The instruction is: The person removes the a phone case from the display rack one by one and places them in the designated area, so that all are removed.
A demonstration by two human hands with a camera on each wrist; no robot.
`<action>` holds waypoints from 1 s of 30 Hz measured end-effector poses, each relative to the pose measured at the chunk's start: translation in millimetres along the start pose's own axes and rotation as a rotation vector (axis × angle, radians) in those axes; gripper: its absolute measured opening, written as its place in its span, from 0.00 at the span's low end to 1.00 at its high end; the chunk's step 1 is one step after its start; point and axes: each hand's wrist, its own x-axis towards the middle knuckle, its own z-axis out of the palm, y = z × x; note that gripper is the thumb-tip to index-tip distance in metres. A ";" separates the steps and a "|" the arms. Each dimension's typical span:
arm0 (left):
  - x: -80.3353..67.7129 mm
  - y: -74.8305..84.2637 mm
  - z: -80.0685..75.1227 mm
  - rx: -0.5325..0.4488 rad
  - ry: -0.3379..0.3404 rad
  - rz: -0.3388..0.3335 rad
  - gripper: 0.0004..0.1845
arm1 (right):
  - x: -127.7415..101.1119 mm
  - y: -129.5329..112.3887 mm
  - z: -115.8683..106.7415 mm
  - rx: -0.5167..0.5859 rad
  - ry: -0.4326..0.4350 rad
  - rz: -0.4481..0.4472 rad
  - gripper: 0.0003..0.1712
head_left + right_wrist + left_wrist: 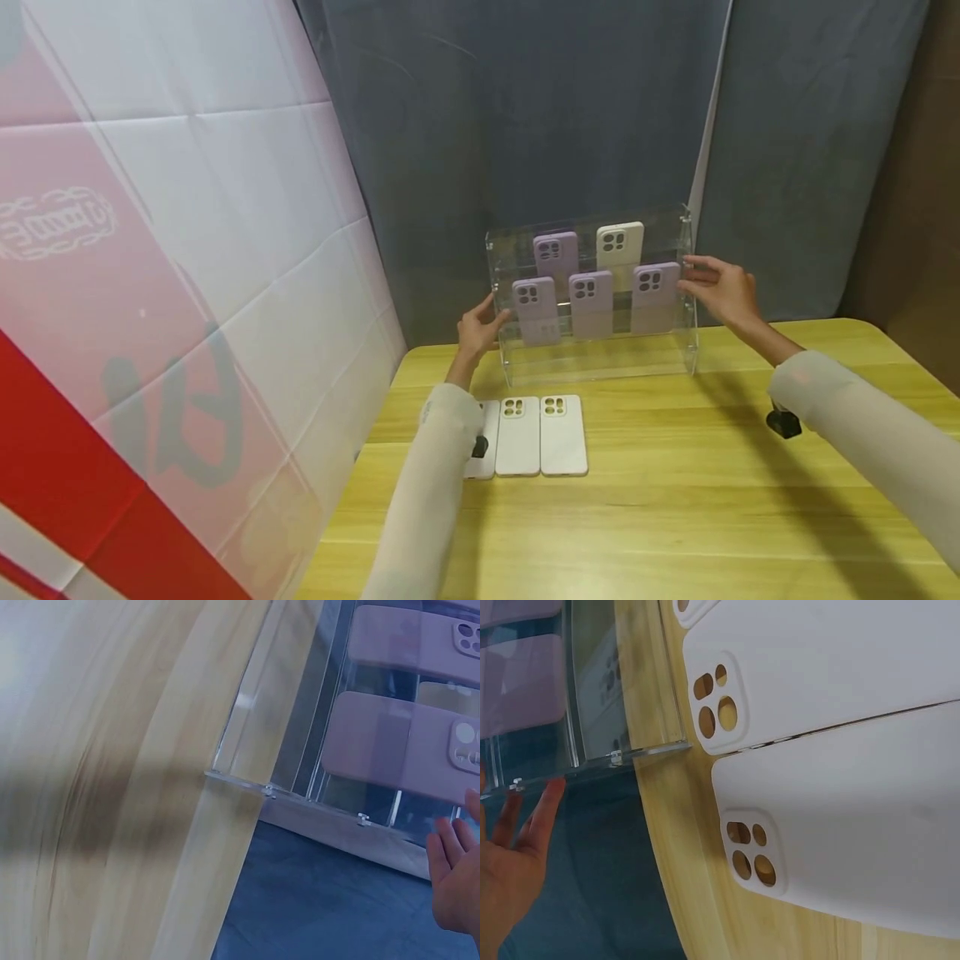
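A clear acrylic display rack point(600, 369) stands at the back of the table. Several purple phone cases point(591, 308) lean in it, with a cream phone case point(620, 250) at the upper right. At the rack's left side, my left hand point(476, 335) touches the side panel; extended fingertips meet its edge in the left wrist view. On the opposite panel rests my right hand point(723, 293), its thumb beside the rightmost purple case point(656, 298). The right wrist view shows that hand's fingers point(448, 844) nearly straight.
Three white phone cases point(564, 437) lie side by side before the rack, the leftmost partly covered by my left sleeve point(423, 492). The wooden table point(637, 517) ends just behind the rack. A grey curtain point(585, 108) hangs there, and a printed cloth point(247, 250) hangs at left.
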 end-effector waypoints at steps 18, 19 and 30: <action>4.3 -3.6 2.5 0.184 0.067 -0.025 0.37 | 1.6 -4.0 20.8 0.025 0.076 -0.024 0.22; 4.5 -3.5 3.0 0.180 0.066 -0.028 0.37 | 1.5 -3.6 20.2 0.026 0.083 -0.023 0.22; 12.7 -2.5 8.6 0.191 0.085 -0.027 0.36 | 9.7 -1.8 9.5 0.032 0.089 -0.102 0.18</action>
